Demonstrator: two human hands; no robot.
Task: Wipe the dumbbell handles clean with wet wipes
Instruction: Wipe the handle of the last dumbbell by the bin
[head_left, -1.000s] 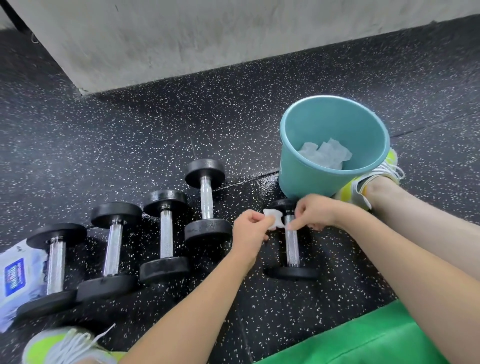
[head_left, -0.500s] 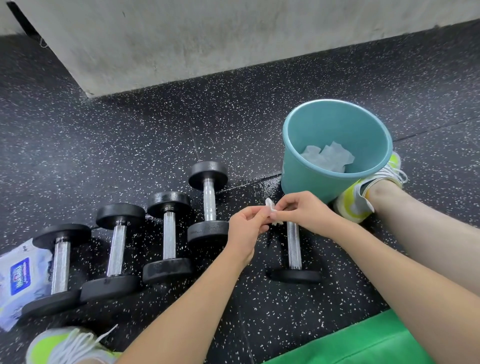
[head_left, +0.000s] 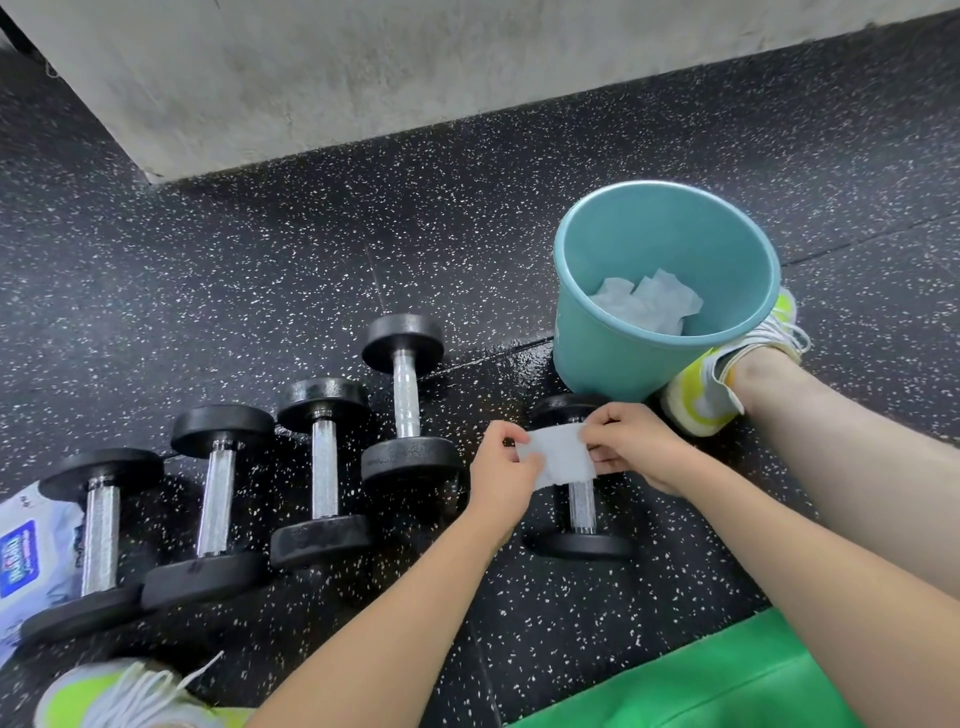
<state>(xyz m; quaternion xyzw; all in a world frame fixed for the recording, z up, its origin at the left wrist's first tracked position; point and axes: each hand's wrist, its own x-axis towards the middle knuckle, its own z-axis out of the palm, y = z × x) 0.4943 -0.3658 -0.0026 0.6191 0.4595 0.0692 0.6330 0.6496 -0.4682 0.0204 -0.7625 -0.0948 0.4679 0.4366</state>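
A white wet wipe (head_left: 558, 457) is stretched flat between my left hand (head_left: 501, 475) and my right hand (head_left: 636, 447), each pinching one end. The wipe hangs just above the upper part of a black dumbbell (head_left: 582, 506) with a chrome knurled handle, lying on the speckled floor below the bucket. Several more black dumbbells lie in a row to the left, the nearest (head_left: 408, 400) beside my left hand. A wet wipe pack (head_left: 31, 556) lies at the far left edge, partly under the leftmost dumbbell (head_left: 98, 540).
A teal bucket (head_left: 613, 358) holding used wipes (head_left: 647, 304) stands right behind the dumbbell. My right shoe (head_left: 717, 384) rests against it, my left shoe (head_left: 119, 696) sits at bottom left. A grey concrete wall (head_left: 363, 73) runs along the back. Green fabric (head_left: 701, 680) covers the bottom right.
The wipe was a small bunched wad pinched between both hands. My hands have pulled apart and unfolded it into a flat strip over the dumbbell handle.
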